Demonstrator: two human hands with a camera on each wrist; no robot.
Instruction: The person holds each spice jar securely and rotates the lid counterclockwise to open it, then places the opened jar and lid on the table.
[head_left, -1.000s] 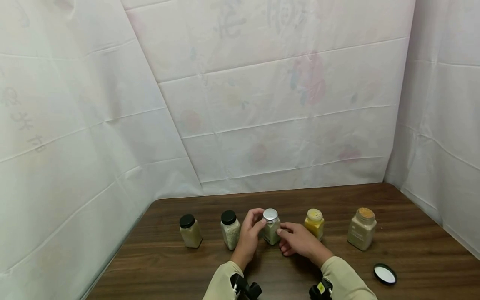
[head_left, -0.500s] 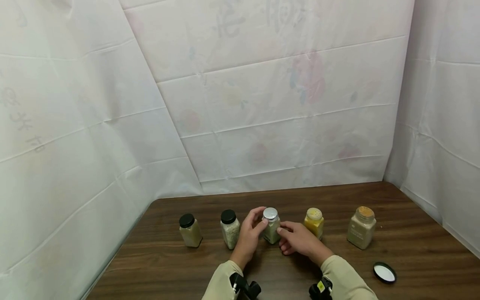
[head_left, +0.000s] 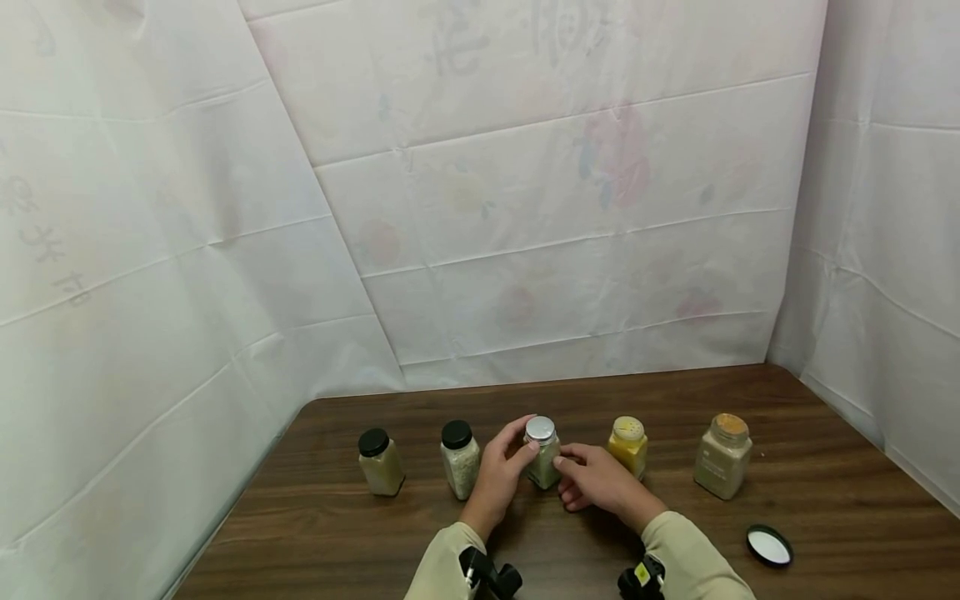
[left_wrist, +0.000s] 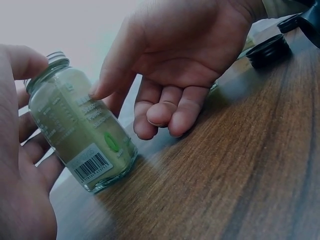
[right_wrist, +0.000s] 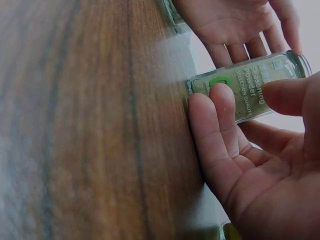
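Note:
A glass seasoning jar (head_left: pixel 543 471) of greenish powder with a silver top (head_left: pixel 540 428) stands upright on the table between both hands. My left hand (head_left: pixel 497 475) curls round it from the left, thumb and fingers at the silver top and neck. From the right, my right hand (head_left: pixel 596 481) pinches the jar's body between thumb and index finger. Its other fingers lie curled beside the jar, near the tabletop. The right wrist view shows the printed label (right_wrist: pixel 252 90) reading "Seasoning Powder". A barcode (left_wrist: pixel 92 164) faces the left wrist camera.
Two black-lidded jars, one tan (head_left: pixel 382 471) and one pale green (head_left: pixel 461 467), stand to the left. Right of the hands are a yellow jar (head_left: pixel 630 450) with a perforated top and a larger tan jar (head_left: pixel 723 462). A black lid (head_left: pixel 770 547) lies front right on the wooden table (head_left: pixel 300 542).
My left thumb and fingertips have shifted slightly to the right at the jar's silver top. The right hand and the jar look nearly still.

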